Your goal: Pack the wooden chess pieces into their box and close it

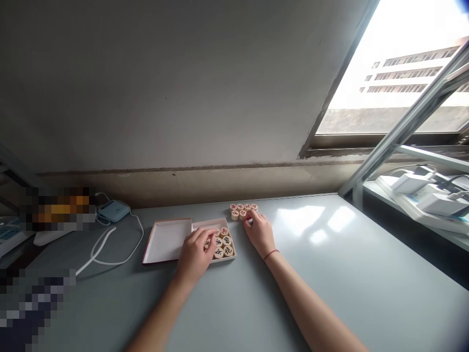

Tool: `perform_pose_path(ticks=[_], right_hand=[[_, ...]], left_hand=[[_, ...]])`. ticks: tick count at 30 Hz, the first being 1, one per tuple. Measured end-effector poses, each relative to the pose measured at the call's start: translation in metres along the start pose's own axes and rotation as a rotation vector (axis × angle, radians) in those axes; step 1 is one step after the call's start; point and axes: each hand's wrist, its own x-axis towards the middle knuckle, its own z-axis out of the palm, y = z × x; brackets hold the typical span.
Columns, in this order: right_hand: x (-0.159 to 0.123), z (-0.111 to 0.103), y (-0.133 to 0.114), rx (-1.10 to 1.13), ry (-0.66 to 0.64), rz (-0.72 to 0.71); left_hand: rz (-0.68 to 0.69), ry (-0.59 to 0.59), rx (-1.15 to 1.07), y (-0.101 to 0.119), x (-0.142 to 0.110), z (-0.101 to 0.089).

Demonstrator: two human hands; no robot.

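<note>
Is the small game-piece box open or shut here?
Open. The box shows round wooden pieces inside, its lid lies upturned alongside, and the left hand reaches in.

Counts: 2 hands, left hand [196, 254] and right hand [259, 231]. 1 box [219, 227] and 1 lid [166, 240], side by side. Round game pieces in the box [223, 241]: 6 visible, more may sit under the left hand's fingers. Round game pieces on the table [242, 210]: about 7 visible in two rows, some may be hidden by the right hand. 1 table [330, 264]. 1 small blue device [113, 210] with 1 white cable [110, 244]. 1 red wrist string [270, 253]. 1 window [399, 78].
</note>
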Motion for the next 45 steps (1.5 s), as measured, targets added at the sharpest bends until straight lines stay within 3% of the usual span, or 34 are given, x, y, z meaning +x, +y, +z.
perform_pose_path(ticks=[10, 14, 17, 19, 25, 28, 32, 36, 40, 45], right_hand=[[-0.007, -0.006, -0.013, 0.155, 0.011, -0.066], [-0.017, -0.012, -0.033, 0.321, -0.111, -0.091], [-0.022, -0.014, -0.043, 0.374, -0.172, -0.078], [-0.023, -0.014, -0.046, 0.386, -0.182, -0.078], [-0.024, -0.011, -0.044, 0.406, -0.172, -0.08], [-0.024, -0.01, -0.043, 0.383, -0.065, -0.102], [-0.026, -0.015, -0.049, 0.386, 0.059, -0.285], [-0.032, -0.022, -0.06, 0.413, 0.065, -0.423], [-0.03, -0.028, -0.058, 0.407, 0.063, -0.319], [-0.011, -0.028, -0.019, 0.322, 0.157, -0.028]], left_hand=[[-0.114, -0.049, 0.117, -0.009, 0.011, 0.001], [-0.23, -0.234, 0.331, -0.006, 0.022, -0.003], [-0.267, -0.371, 0.358, 0.0, 0.025, -0.005], [-0.276, -0.391, 0.337, 0.004, 0.025, -0.005], [-0.288, -0.293, 0.253, 0.003, 0.019, 0.003], [-0.238, -0.188, 0.202, 0.002, 0.017, 0.004], [-0.178, -0.008, 0.103, 0.007, 0.012, 0.001], [-0.201, -0.008, -0.15, 0.017, 0.009, 0.0], [-0.282, 0.065, -0.34, 0.019, 0.007, 0.002], [-0.41, 0.166, -0.524, 0.011, 0.006, 0.005]])
